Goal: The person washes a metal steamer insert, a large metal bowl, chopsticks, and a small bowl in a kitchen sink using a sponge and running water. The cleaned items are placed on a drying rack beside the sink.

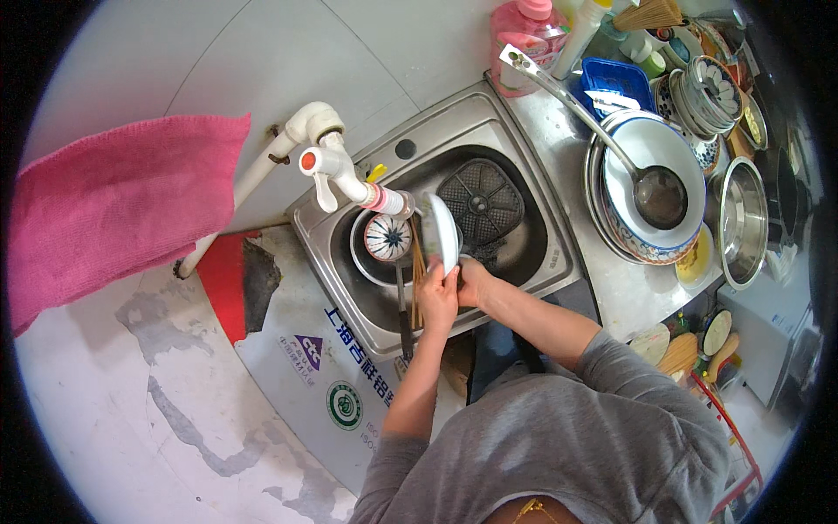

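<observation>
A white bowl point(444, 230) is tipped on its side above the sink point(533, 262), just right of the tap's nozzle. My left hand point(438, 298) grips its near edge, with the fingers wrapped round it. Close against it, my right hand point(473, 283) holds the same edge from the right, its fingertips hidden behind the bowl. Left of the bowl, a small patterned bowl point(387, 237) sits in a larger white-rimmed basin point(357, 252) in the sink. Wooden chopsticks point(417, 281) and a dark-handled utensil point(404, 308) lean there. A black drain strainer point(483, 200) covers the sink's far right part.
A white plastic tap point(337, 173) overhangs the sink. A pink towel point(124, 209) hangs at left. On the steel counter point(543, 137) stand stacked basins point(619, 170) with a ladle point(658, 196), a blue basket point(615, 82), a pink bottle point(524, 39) and stacked bowls point(713, 92).
</observation>
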Available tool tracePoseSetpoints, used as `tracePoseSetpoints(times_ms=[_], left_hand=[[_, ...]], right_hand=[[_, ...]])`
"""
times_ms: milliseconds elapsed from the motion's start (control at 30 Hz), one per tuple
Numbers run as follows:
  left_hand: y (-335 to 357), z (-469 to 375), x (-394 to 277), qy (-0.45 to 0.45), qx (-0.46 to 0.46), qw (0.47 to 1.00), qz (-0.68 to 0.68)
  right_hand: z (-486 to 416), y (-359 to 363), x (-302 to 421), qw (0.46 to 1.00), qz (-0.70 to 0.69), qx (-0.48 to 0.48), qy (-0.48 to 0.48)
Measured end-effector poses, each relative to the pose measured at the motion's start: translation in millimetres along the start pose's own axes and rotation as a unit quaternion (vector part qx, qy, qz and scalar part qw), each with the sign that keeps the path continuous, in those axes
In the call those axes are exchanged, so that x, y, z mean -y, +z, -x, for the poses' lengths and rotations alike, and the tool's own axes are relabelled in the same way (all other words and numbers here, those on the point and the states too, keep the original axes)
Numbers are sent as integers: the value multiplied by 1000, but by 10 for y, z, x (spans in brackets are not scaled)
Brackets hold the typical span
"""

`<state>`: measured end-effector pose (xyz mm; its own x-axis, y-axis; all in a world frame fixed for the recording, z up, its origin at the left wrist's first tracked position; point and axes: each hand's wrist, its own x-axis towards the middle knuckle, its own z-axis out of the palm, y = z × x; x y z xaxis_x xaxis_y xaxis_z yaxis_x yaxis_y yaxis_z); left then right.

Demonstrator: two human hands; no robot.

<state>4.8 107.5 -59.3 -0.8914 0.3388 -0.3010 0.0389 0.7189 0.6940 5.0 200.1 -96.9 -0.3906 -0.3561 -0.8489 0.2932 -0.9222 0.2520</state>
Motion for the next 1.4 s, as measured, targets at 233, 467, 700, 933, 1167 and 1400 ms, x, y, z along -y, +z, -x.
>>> tracePoseSetpoints(times_ms=[233, 467, 700, 933, 1167, 1400], left_hand=[[-42, -27, -17, 57, 8, 998, -17], [-312, 21, -285, 101, 31, 989, -100], [-458, 29, -190, 13, 26, 999, 18], [-637, 196, 52, -131, 55, 896, 421], [-643, 173, 90, -146, -112, 751, 634], [-568, -61, 80, -105, -57, 775, 621]], right_hand=[[331, 129, -194, 978, 107, -25, -178], [148, 523, 128, 831, 312, -93, -451], [262, 437, -245, 635, 518, -6, -573], [-163, 610, 272, 708, 603, 6, -368], [81, 121, -181, 651, 569, -20, -502], [125, 425, 95, 582, 628, -63, -513]])
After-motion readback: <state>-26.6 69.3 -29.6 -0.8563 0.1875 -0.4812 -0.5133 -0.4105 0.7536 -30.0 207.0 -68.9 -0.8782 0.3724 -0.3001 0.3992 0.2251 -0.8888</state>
